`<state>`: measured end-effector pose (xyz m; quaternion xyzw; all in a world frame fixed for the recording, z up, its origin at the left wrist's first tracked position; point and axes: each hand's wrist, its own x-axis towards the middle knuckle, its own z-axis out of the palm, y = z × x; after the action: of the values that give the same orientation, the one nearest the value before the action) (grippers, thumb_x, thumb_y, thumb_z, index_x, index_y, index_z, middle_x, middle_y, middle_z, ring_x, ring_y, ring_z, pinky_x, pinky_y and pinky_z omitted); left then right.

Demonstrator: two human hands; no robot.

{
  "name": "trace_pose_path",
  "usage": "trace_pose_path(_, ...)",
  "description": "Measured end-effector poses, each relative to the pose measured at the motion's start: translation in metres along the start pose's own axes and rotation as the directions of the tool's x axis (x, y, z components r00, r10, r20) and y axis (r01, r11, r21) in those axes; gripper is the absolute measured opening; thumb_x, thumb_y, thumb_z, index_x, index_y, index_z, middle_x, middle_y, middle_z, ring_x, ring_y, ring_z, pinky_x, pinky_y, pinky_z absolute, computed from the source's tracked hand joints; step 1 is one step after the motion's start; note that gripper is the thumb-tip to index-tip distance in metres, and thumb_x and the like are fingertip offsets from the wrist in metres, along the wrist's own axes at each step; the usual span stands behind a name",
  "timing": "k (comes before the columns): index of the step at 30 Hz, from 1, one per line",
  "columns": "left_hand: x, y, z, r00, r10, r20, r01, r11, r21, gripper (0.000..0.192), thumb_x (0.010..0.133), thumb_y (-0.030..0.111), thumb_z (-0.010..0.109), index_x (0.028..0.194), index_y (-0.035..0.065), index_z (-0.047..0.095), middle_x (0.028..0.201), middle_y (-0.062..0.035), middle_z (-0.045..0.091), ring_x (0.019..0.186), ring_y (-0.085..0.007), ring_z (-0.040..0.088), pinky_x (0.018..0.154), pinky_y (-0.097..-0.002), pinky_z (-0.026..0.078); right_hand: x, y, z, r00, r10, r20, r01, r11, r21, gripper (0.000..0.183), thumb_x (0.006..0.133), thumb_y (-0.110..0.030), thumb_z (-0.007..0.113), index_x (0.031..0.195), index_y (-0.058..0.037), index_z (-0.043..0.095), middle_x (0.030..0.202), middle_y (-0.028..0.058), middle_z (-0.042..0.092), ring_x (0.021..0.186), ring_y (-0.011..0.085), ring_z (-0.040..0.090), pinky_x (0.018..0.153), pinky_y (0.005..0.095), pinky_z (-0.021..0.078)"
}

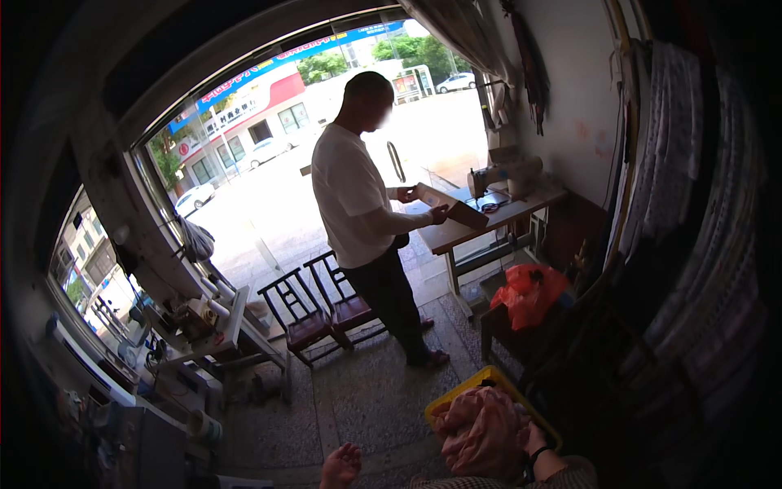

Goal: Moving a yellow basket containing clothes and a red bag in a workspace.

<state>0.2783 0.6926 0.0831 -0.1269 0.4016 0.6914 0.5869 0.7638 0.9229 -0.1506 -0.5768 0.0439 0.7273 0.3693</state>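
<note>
My left hand (341,466) is held out at the bottom of the view, palm up, fingers a little curled, with nothing in it. Over at the right rim of a yellow plastic basket (435,404), my right hand (530,437) rests against a bundle of pinkish-orange cloth or bag material (479,422). Its fingers are partly hidden by the folds, so its hold is unclear. The bundle fills most of the basket and bulges over the near side.
A person (354,177) stands ahead holding an open cardboard box (458,209) beside a sewing machine (489,180) on a table. Wooden chairs (308,324) stand behind the person. A red plastic bag (530,293) lies at right; another machine table (229,333) and a bucket (204,426) are left.
</note>
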Motion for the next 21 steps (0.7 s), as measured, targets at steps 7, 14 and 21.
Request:
trace_pose_path(7, -0.044, 0.048, 0.045, 0.992, 0.125, 0.026, -0.123, 0.991, -0.060, 0.023, 0.091, 0.023, 0.042, 0.098, 0.0098, 0.059, 0.094, -0.0070, 0.064, 0.083, -0.0222, 0.061, 0.065, -0.0343, 0.049, -0.056, -0.114, 0.121, 0.894, -0.242, 0.377, 0.185, 0.966, 0.181, 0.032, 0.086, -0.039, 0.052, 0.076, -0.0103, 0.061, 0.071, 0.0064, 0.063, 0.067, 0.0224, 0.060, 0.062, 0.0367, 0.0489)
trace_pose_path(14, -0.043, 0.055, 0.025, 0.986, 0.166, -0.005, -0.166, 0.986, -0.026, 0.021, 0.090, 0.022, 0.043, 0.098, 0.0106, 0.058, 0.094, -0.0059, 0.063, 0.083, -0.0222, 0.060, 0.066, -0.0345, 0.047, -0.082, -0.141, 0.134, 0.891, -0.330, 0.313, 0.297, 0.943, 0.149, 0.031, 0.086, -0.043, 0.052, 0.082, -0.0141, 0.061, 0.077, 0.0037, 0.065, 0.069, 0.0192, 0.061, 0.061, 0.0342, 0.0483)
trace_pose_path(21, -0.043, 0.033, -0.029, 0.988, 0.104, -0.110, -0.118, 0.984, -0.136, 0.018, 0.090, 0.021, 0.044, 0.096, 0.0089, 0.056, 0.093, -0.0085, 0.062, 0.083, -0.0255, 0.060, 0.068, -0.0376, 0.049, -0.063, -0.031, 0.089, 0.980, -0.076, 0.184, 0.069, 0.997, 0.043, 0.033, 0.088, -0.039, 0.049, 0.075, -0.0105, 0.059, 0.070, 0.0035, 0.060, 0.066, 0.0188, 0.057, 0.064, 0.0330, 0.0478)
